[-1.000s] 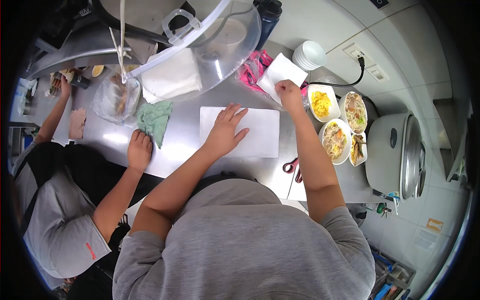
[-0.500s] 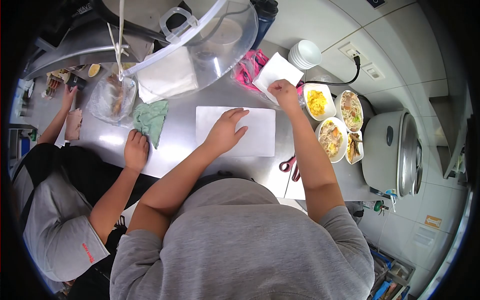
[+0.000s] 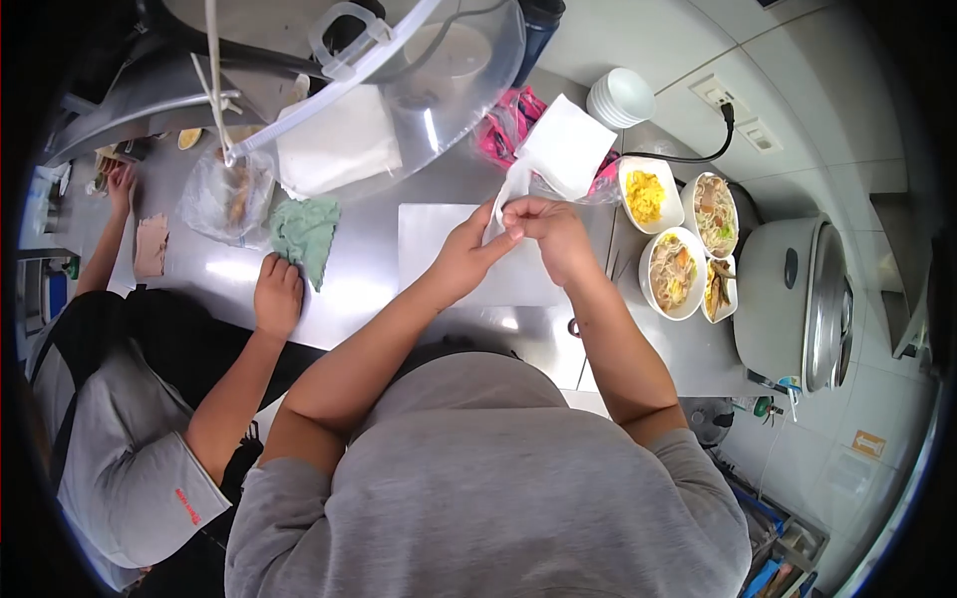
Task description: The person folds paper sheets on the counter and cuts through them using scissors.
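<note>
Above the steel counter, both of my hands hold a thin white paper napkin (image 3: 512,191). My left hand (image 3: 467,257) pinches its left side between thumb and fingers. My right hand (image 3: 560,239) closes on the near edge, with its fingertips almost touching the left thumb. Under the hands, a flat white sheet (image 3: 424,239) lies on the counter, partly covered by them. Just beyond, a stack of white napkins (image 3: 568,148) rests on a pink plastic package (image 3: 506,128).
Right of my hands stand bowls of noodles (image 3: 672,274), a dish of yellow food (image 3: 646,195) and a rice cooker (image 3: 783,299). Stacked white bowls (image 3: 620,98) stand behind. At left, a co-worker's hand (image 3: 278,297) rests by a green cloth (image 3: 304,237). A clear lid (image 3: 449,90) hangs overhead.
My right hand has moved from the napkin stack toward the middle with a napkin. My left hand has risen from the flat sheet and taken hold of that napkin too.
</note>
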`<control>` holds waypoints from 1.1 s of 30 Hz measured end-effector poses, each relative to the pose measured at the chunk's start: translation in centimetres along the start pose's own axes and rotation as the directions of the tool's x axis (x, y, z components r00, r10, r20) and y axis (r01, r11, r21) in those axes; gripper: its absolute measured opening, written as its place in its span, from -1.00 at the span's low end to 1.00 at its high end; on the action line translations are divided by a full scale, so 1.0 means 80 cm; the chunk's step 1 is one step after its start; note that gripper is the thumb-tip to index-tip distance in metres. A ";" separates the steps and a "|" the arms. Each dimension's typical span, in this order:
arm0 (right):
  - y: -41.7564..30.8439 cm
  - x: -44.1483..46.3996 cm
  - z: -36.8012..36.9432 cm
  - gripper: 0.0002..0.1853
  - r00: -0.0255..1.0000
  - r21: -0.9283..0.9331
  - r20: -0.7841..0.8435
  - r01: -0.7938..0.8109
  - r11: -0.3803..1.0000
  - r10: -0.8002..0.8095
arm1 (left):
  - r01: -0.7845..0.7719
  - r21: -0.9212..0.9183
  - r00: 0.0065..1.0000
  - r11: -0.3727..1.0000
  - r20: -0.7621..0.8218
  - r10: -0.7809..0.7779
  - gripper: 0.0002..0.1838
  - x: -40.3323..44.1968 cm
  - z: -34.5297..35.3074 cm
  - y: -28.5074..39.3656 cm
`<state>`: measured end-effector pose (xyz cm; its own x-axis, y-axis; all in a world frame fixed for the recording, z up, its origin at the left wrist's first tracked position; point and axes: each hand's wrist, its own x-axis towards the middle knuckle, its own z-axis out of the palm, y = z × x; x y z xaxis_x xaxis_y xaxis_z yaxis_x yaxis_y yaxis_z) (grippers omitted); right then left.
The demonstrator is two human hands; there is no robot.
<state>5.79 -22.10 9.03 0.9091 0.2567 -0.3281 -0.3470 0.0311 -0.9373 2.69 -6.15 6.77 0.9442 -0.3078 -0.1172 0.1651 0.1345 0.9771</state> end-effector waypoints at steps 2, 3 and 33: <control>0.000 -0.010 0.005 -0.92 0.997 0.083 -0.007 -0.072 0.994 0.073 | 0.073 -0.103 0.997 0.992 0.012 -0.072 -0.49 -0.006 -0.002 0.006; 0.001 -0.014 0.005 -0.92 0.994 0.129 -0.015 -0.104 0.986 0.107 | 0.107 -0.153 0.994 0.982 0.018 -0.106 -0.54 -0.010 -0.004 0.007; 0.124 -0.017 -0.066 -0.37 0.878 -0.386 -0.469 -0.102 0.917 -0.100 | 0.305 0.612 0.919 0.730 -0.391 -0.056 -0.69 0.000 -0.116 -0.051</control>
<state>2.31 -27.28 -0.41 0.9404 -0.2310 -0.2496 -0.3222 -0.3706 -0.8711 4.68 2.05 1.12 0.9696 0.0775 -0.2321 0.2339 -0.5721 0.7861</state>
